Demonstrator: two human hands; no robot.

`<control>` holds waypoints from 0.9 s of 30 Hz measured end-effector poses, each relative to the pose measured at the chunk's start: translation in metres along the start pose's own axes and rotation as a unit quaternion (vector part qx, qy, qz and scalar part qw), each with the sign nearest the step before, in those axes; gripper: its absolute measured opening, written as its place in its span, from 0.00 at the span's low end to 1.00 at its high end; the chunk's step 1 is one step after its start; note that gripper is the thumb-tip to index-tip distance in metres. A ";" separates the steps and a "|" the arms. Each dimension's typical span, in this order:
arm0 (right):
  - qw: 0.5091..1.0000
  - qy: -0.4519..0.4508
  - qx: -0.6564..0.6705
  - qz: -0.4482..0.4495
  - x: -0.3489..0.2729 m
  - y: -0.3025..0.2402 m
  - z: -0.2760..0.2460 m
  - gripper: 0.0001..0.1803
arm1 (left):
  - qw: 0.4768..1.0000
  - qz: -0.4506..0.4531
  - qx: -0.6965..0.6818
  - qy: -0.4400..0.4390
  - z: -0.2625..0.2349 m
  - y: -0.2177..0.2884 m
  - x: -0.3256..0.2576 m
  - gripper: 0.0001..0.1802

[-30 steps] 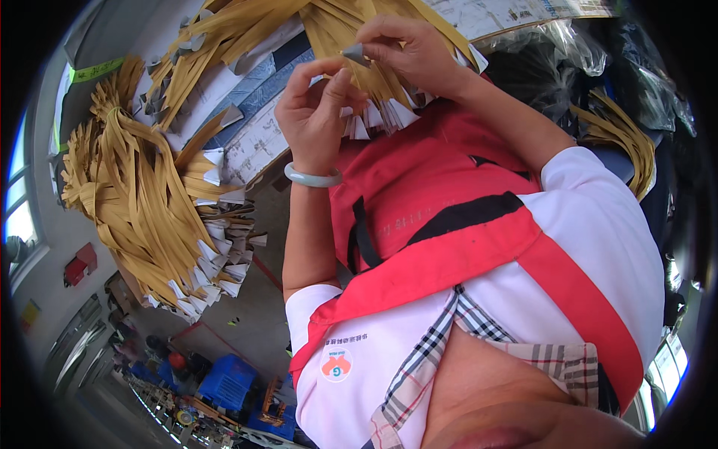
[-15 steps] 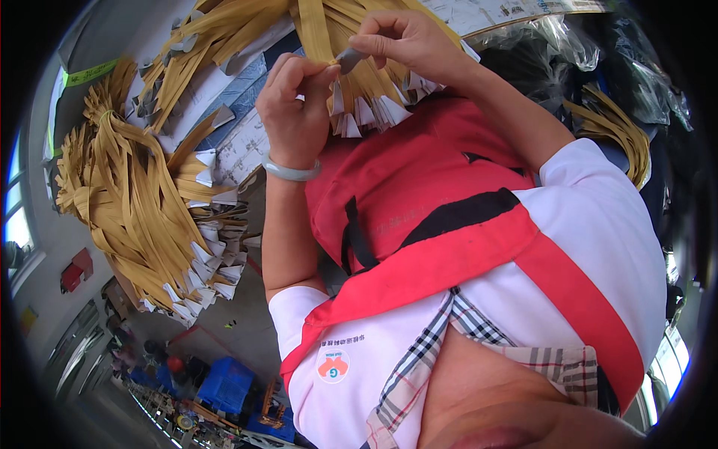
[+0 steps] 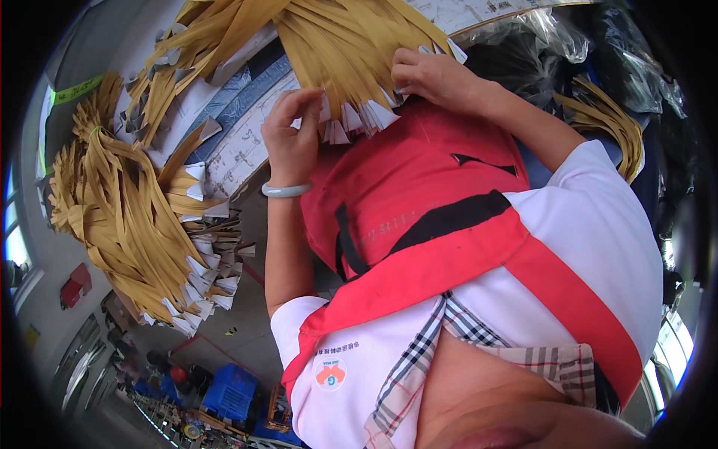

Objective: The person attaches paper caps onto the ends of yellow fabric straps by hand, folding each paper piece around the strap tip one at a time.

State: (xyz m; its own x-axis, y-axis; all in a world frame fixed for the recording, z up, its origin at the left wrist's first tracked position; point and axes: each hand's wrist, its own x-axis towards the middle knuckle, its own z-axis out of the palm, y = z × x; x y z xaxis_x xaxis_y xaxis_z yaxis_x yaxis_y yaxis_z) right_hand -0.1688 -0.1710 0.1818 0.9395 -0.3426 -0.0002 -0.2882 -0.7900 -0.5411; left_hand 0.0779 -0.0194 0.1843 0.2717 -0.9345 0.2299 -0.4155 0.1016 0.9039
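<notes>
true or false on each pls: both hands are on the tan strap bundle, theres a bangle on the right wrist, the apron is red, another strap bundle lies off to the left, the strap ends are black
1. Both hands work at the bundle of tan flat straps. True: left hand and right hand touch its ends.
2. The pale green bangle is on the right wrist. False: it is on the left wrist.
3. The fabric apron is red. True.
4. A second heap of tan straps lies to the left. True.
5. The strap ends are black. False: the tips are white.

Mustard-yellow straps [image 3: 344, 52] with white tips fan at twelve o'clock; a like bundle [image 3: 127, 224] lies at nine. The apron [image 3: 419, 217] is red with a black band, the shirt [image 3: 598, 224] white, its collar [image 3: 426, 352] checked.
</notes>
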 end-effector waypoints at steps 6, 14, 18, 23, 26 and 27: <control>0.963 0.029 0.261 -0.060 0.010 -0.023 -0.031 0.07 | 0.993 0.034 -0.055 -0.097 0.047 0.032 0.013 0.09; 0.862 -0.055 0.503 0.035 0.029 -0.030 -0.046 0.08 | 0.982 0.041 -0.171 -0.065 0.033 0.035 0.027 0.07; 0.881 -0.061 0.470 -0.016 0.048 -0.029 -0.051 0.08 | 0.951 -0.070 -0.298 -0.050 0.027 0.042 0.028 0.06; 0.872 -0.044 0.488 -0.006 0.059 -0.035 -0.055 0.07 | 0.946 -0.087 -0.311 0.015 0.025 0.041 0.029 0.05; 0.885 -0.030 0.465 -0.001 0.059 -0.043 -0.056 0.06 | 0.967 -0.060 -0.244 0.050 0.025 0.040 0.027 0.04; 0.898 -0.009 0.439 0.007 0.058 -0.046 -0.056 0.06 | 0.980 -0.043 -0.184 0.067 0.026 0.041 0.026 0.04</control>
State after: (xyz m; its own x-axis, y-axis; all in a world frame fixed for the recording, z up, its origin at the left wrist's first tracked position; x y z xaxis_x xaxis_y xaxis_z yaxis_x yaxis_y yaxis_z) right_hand -0.1116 -0.1828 0.2534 0.9419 -0.3351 -0.0220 -0.0504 -0.0764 -0.9958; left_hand 0.0451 -0.0484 0.2173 0.4132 -0.8945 0.1705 -0.0517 0.1639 0.9851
